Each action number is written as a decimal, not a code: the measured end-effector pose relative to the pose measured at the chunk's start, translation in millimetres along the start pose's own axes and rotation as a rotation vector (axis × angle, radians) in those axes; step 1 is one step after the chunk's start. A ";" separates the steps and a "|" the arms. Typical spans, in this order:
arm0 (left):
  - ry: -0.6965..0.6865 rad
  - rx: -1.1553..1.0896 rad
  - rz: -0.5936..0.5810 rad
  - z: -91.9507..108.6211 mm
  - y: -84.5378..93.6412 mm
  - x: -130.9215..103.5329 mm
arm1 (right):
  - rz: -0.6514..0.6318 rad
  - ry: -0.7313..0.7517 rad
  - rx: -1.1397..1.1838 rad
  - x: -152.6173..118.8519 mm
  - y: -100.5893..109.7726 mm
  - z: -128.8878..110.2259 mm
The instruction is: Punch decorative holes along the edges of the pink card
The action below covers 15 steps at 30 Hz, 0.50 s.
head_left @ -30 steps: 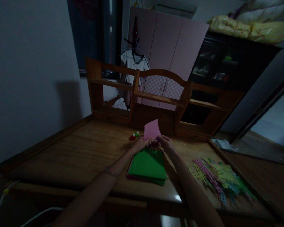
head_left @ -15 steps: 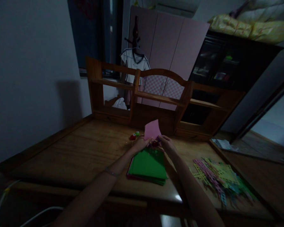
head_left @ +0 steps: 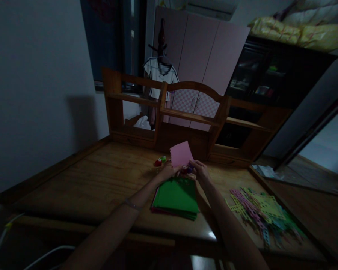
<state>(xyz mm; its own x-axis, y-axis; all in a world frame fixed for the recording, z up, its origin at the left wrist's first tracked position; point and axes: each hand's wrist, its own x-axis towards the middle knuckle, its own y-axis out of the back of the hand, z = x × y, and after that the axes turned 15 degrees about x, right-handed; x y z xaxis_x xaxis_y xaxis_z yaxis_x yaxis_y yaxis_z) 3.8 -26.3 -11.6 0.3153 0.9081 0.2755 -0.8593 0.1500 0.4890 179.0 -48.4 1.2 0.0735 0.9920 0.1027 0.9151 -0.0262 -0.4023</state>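
A pink sheet (head_left: pixel 181 154) with small notches along its left edge is held up above the desk by my left hand (head_left: pixel 169 171), whose fingers close on its lower left. My right hand (head_left: pixel 199 168) pinches a small purple object (head_left: pixel 190 168) at the sheet's lower right corner. Small red and pinkish pieces lie under the hands, partly hidden. Just in front of them is a stack of green sheets (head_left: pixel 176 198) with a dark pink edge showing at its left. Red (head_left: pixel 158 162) and green (head_left: pixel 163 159) small items with eye-like white spots sit left of the sheet.
Yellow, pink, blue and green punched foam pieces (head_left: pixel 259 210) lie heaped at the desk's right. A wooden shelf (head_left: pixel 191 117) stands along the back edge of the desk (head_left: pixel 101 180). A white cable (head_left: pixel 1 243) hangs at the lower left.
The pink sheet has tilted and shifted slightly left, showing its notched left edge. More of the purple object shows at my right fingertips. Both arms are nearly unmoved.
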 end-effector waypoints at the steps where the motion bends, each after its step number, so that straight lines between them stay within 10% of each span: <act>1: -0.023 -0.003 -0.021 -0.2 -0.2 0.4 | 0.012 -0.007 -0.015 -0.1 0.6 -0.4; 15: 0.035 0.054 0.124 -15.4 -4.2 7.8 | 0.009 0.025 -0.123 -2.4 -6.0 -1.2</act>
<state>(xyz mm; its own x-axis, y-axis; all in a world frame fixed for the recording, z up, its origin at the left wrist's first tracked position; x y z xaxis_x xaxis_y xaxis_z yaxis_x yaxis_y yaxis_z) 3.7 -13.8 -24.3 0.1927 0.9316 0.3081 -0.8677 0.0152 0.4968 173.8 -50.8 4.4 0.0907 0.9882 0.1233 0.9559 -0.0517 -0.2892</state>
